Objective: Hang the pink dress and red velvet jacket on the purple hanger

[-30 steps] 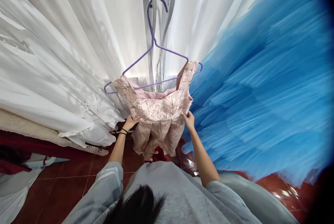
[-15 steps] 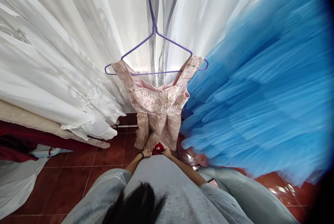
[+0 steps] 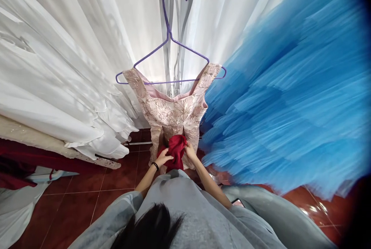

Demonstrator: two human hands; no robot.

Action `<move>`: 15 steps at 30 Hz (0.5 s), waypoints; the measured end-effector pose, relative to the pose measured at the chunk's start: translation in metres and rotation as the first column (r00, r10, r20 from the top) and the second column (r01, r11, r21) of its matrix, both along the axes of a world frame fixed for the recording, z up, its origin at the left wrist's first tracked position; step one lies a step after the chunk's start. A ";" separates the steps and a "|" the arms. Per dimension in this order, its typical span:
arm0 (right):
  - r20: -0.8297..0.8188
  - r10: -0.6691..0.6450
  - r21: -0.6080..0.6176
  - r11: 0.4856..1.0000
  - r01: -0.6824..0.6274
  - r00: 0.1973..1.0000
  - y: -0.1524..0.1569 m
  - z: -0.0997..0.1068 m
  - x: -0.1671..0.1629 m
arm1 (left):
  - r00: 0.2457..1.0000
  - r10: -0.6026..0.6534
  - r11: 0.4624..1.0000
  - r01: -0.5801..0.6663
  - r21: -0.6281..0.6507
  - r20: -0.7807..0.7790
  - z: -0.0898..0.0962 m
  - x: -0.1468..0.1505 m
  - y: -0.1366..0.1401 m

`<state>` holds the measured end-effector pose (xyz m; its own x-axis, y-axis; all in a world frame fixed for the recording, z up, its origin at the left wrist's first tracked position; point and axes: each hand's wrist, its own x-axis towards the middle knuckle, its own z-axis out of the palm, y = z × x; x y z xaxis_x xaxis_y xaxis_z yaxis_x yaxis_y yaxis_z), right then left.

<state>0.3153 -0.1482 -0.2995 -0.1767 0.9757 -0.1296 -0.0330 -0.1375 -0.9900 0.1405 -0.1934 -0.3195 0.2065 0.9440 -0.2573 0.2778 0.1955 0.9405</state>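
A red cloth garment (image 3: pixel 176 149), bunched and partly folded, is held up between my two hands. My left hand (image 3: pixel 164 158), with a black band at the wrist, grips its left side, the thumb and fingers lying over the fabric. At its right edge my right hand (image 3: pixel 190 151) pinches the cloth. Just beyond them a pale pink dress (image 3: pixel 175 111) with a gold floral pattern hangs by its straps from a purple hanger (image 3: pixel 169 34). The red cloth covers part of the dress's skirt, and its own lower end is hidden by my shirt.
White gowns (image 3: pixel 72 71) hang close on the left. A blue tulle dress (image 3: pixel 284 106) fills the right side. Dark red cloth (image 3: pixel 46 158) lies low at the left, above a red tiled floor (image 3: pixel 78 206). A phone's edge (image 3: pixel 238 202) shows beside my right arm.
Both hands have risen away from my body towards the pink dress, bringing up the red cloth, and much more of it shows. The dress and hanger have shifted slightly in view.
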 end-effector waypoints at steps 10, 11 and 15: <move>-0.015 0.262 0.113 0.959 -0.259 0.965 0.024 0.075 0.025 | 0.984 -0.131 0.944 0.160 0.287 -0.121 0.096 -0.008 0.042; 0.025 0.185 0.133 0.973 -0.186 0.982 0.027 0.079 0.025 | 0.978 -0.101 0.946 0.152 0.286 -0.184 0.102 -0.008 0.043; 0.056 -0.131 0.208 0.971 0.116 0.990 0.022 0.100 0.025 | 0.943 0.101 0.916 0.036 0.400 -0.318 0.127 -0.009 0.045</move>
<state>0.3406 -0.1265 -0.1991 -0.0509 0.9965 0.0666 0.0326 0.0683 -0.9971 0.1317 -0.1483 -0.1921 0.1437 0.9855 0.0903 0.5810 -0.1579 0.7984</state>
